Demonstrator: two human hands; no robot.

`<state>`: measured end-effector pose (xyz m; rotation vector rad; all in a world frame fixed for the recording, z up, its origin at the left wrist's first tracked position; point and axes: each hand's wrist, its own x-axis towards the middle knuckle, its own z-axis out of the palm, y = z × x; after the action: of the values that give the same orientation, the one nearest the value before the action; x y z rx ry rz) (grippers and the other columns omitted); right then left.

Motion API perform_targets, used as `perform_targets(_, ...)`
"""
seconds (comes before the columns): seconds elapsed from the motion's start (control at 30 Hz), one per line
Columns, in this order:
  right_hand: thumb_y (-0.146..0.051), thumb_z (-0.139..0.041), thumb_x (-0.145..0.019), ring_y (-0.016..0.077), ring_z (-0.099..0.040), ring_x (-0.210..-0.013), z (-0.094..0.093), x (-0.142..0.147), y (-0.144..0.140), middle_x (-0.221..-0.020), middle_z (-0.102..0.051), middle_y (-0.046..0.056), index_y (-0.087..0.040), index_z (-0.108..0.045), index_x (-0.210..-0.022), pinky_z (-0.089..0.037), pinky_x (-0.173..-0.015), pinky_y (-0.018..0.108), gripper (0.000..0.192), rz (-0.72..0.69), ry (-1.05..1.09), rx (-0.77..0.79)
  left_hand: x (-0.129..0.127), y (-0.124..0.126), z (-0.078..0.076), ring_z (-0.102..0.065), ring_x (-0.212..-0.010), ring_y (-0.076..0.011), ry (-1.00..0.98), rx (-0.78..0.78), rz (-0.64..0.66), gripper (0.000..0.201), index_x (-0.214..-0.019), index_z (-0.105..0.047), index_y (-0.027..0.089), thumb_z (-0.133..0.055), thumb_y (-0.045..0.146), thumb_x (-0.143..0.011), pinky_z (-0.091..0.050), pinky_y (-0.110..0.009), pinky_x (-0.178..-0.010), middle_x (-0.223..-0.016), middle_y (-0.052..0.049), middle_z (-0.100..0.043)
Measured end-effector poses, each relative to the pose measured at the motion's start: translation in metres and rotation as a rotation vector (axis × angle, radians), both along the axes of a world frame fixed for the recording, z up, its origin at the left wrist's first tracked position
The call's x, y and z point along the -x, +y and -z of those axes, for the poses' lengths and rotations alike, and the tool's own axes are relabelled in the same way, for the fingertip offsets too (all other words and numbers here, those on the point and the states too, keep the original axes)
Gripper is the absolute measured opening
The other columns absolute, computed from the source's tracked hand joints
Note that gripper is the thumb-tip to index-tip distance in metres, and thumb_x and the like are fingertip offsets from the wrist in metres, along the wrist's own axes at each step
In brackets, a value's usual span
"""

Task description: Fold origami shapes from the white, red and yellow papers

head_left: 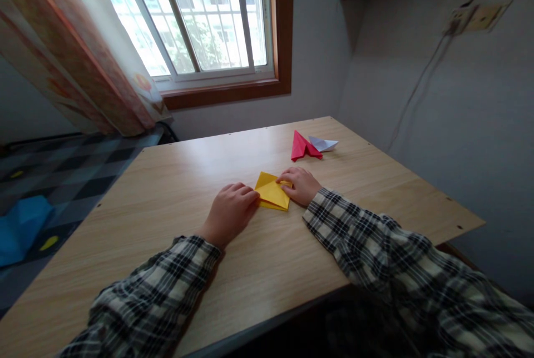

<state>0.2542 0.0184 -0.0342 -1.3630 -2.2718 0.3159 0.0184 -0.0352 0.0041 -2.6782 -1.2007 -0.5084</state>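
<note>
A folded piece of yellow paper point(273, 193) lies on the wooden table between my two hands. My left hand point(232, 208) pinches its left corner, with the fingers bent over the edge and the thumb mostly hidden. At the upper right of the paper, my right hand point(301, 185) has its thumb and fingers closed on the edge. The layers stand slightly apart along the front edge of the paper. Both forearms come in from the near side in checked sleeves.
Farther back on the table point(200, 166) sit a folded red paper point(306, 147) and a small white paper boat point(324, 143), touching or nearly so. A blue object point(25, 227) lies left of the table on a checked surface. A window and curtain point(83, 41) are behind.
</note>
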Motion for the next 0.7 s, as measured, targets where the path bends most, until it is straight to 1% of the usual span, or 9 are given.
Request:
perform_targets(0.2,-0.025,-0.06,-0.093,0.0245,-0.058,-0.116,0.001,0.0,0.001,-0.12,-0.069,0.009,-0.022,-0.076,-0.112,-0.041,-0.106,0.043,0.025,-0.014,0.01,-0.004,-0.002,-0.002,-0.002,-0.065,-0.084,-0.0242,0.025,-0.013,-0.025,0.023,-0.085,-0.07,0.02,-0.051,0.024,-0.097,-0.053,-0.039,-0.077,-0.089,-0.007,-0.074)
perform_targets(0.37,-0.025,-0.061,-0.092,0.0247,-0.059,-0.117,0.003,0.001,0.002,-0.123,-0.069,0.01,-0.02,-0.077,-0.112,-0.043,-0.106,0.043,0.025,-0.044,0.02,-0.025,-0.001,0.0,0.004,-0.065,-0.082,-0.0228,-0.002,-0.011,-0.057,0.02,-0.082,-0.068,0.02,-0.053,0.022,-0.096,-0.051,-0.036,-0.073,-0.087,-0.005,-0.073)
perform_targets(0.47,-0.024,-0.06,-0.093,0.0244,-0.061,-0.117,0.003,0.002,0.002,-0.123,-0.07,0.011,-0.019,-0.078,-0.108,-0.044,-0.105,0.041,0.024,-0.086,0.04,-0.054,0.001,0.003,0.009,-0.065,-0.079,-0.0218,-0.009,0.008,-0.104,0.019,-0.08,-0.066,0.02,-0.054,0.021,-0.095,-0.05,-0.034,-0.07,-0.085,-0.005,-0.072)
perform_targets(0.57,-0.022,-0.057,-0.094,0.0223,-0.064,-0.114,0.001,0.002,0.001,-0.12,-0.072,0.009,-0.019,-0.079,-0.102,-0.045,-0.104,0.039,0.024,-0.166,0.071,-0.077,0.002,0.004,0.01,-0.064,-0.077,-0.0215,-0.015,0.02,-0.146,0.022,-0.079,-0.064,0.02,-0.055,0.029,-0.097,-0.048,-0.033,-0.067,-0.083,-0.005,-0.07)
perform_targets(0.63,-0.022,-0.055,-0.096,0.0208,-0.065,-0.11,-0.001,0.003,0.0,-0.116,-0.075,0.008,-0.019,-0.08,-0.099,-0.046,-0.102,0.037,0.025,-0.212,0.089,-0.084,0.003,0.003,0.01,-0.062,-0.075,-0.0206,-0.025,0.025,-0.146,0.029,-0.078,-0.063,0.02,-0.053,0.036,-0.1,-0.046,-0.033,-0.066,-0.081,-0.005,-0.069)
perform_targets(0.7,-0.024,-0.054,-0.097,0.0201,-0.066,-0.106,-0.002,0.004,0.0,-0.112,-0.076,0.007,-0.019,-0.08,-0.097,-0.046,-0.099,0.037,0.026,-0.239,0.096,-0.081,0.003,0.003,0.01,-0.06,-0.071,-0.0193,-0.041,0.032,-0.129,0.035,-0.076,-0.062,0.02,-0.049,0.04,-0.102,-0.044,-0.032,-0.065,-0.079,-0.004,-0.068)
